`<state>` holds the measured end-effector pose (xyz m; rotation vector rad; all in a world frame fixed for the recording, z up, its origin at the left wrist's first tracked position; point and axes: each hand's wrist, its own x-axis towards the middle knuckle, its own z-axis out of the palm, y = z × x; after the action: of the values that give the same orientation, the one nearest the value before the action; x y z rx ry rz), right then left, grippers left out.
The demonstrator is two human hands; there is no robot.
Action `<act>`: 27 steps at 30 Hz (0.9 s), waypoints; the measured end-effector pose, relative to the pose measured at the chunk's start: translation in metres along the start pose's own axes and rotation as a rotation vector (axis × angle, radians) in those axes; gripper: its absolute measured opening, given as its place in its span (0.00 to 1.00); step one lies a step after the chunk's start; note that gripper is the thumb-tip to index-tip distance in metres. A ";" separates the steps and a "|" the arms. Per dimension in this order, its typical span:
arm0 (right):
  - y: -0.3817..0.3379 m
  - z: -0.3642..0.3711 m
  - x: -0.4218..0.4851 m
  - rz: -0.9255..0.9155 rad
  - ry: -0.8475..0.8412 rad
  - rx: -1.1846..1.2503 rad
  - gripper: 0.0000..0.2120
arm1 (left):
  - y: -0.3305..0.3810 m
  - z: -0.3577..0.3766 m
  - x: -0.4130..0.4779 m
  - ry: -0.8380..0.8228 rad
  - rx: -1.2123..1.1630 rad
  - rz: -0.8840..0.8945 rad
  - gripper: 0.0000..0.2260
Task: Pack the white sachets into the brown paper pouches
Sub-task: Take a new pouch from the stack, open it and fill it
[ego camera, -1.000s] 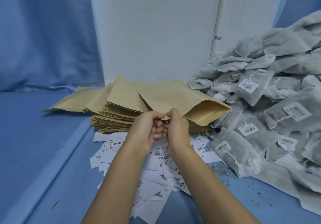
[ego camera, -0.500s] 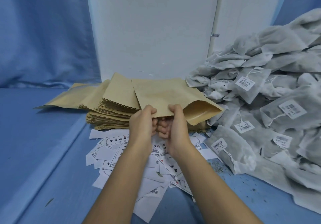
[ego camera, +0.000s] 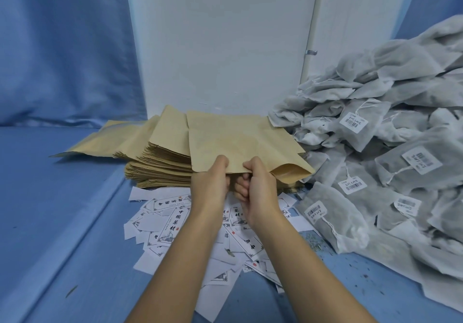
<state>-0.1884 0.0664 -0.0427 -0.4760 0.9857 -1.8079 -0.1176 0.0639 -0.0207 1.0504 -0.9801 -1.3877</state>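
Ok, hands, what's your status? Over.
Status: left hand and right hand pinch the near edge of the pouch. Pouch atop the stack, no sachet in hand. Right side: sachet pile, nothing in the way.

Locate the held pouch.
Head view, centre: the brown pouch, held by left hand and right hand at its near edge, over the pouch stack, left of the sachet pile.

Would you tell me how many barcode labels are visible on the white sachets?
5 barcode labels plainly show: upper middle, right, centre, front left, lower right; more may be hidden.

One head cam, wide-angle, aimed fwd/down, close over blue surface (ego camera: 75,235)
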 end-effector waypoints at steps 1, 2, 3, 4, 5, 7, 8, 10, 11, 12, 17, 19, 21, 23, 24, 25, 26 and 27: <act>0.001 -0.001 -0.001 0.011 -0.011 -0.031 0.15 | 0.001 0.001 -0.001 -0.034 0.010 -0.005 0.11; 0.001 -0.002 -0.002 0.034 -0.026 -0.032 0.15 | 0.002 0.001 -0.002 -0.050 0.005 -0.007 0.11; 0.001 -0.003 -0.002 0.055 -0.036 0.000 0.15 | 0.002 0.001 -0.001 -0.046 -0.008 -0.004 0.12; 0.001 -0.003 -0.002 0.063 -0.032 0.046 0.14 | 0.003 0.000 0.001 -0.027 -0.020 0.003 0.11; 0.000 -0.004 -0.001 0.054 -0.021 0.086 0.14 | 0.003 0.000 0.002 -0.006 -0.030 0.010 0.11; 0.000 -0.004 0.001 0.036 -0.017 0.102 0.15 | 0.003 0.000 0.000 -0.004 -0.027 0.009 0.11; -0.001 -0.004 0.001 0.033 -0.026 0.077 0.15 | 0.002 0.000 -0.001 -0.026 -0.013 -0.001 0.12; 0.000 -0.005 -0.001 0.034 -0.038 -0.002 0.14 | 0.002 0.003 -0.006 -0.091 0.020 -0.034 0.14; 0.000 -0.006 -0.002 0.048 -0.053 -0.017 0.14 | 0.003 0.003 -0.007 -0.105 0.023 -0.045 0.15; 0.000 -0.006 -0.003 0.071 -0.069 0.004 0.14 | 0.004 0.003 -0.007 -0.096 0.015 -0.045 0.16; -0.001 -0.004 -0.001 0.030 -0.008 0.184 0.15 | 0.000 0.000 0.003 -0.025 0.006 -0.013 0.13; -0.001 -0.001 -0.002 0.063 -0.050 0.169 0.17 | -0.001 0.003 0.000 -0.088 0.029 -0.022 0.16; -0.001 -0.001 -0.005 0.125 -0.096 0.151 0.18 | 0.000 0.005 -0.004 -0.106 0.039 -0.034 0.23; 0.001 -0.002 -0.007 0.162 -0.129 0.124 0.16 | 0.002 0.003 -0.002 -0.046 0.023 -0.028 0.20; 0.002 -0.002 -0.008 0.170 -0.129 0.124 0.15 | 0.004 0.000 0.000 0.001 0.017 -0.014 0.16; 0.003 -0.002 -0.008 0.167 -0.109 0.140 0.15 | 0.006 -0.002 0.003 0.040 0.025 0.000 0.13; 0.003 -0.003 -0.007 0.153 -0.079 0.158 0.14 | 0.006 -0.004 0.005 0.053 0.038 0.005 0.11; 0.004 -0.004 -0.006 0.135 -0.052 0.168 0.13 | 0.006 -0.006 0.007 0.045 0.046 0.004 0.11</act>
<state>-0.1860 0.0723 -0.0476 -0.3426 0.8034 -1.7305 -0.1105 0.0569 -0.0165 1.1088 -0.9843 -1.3382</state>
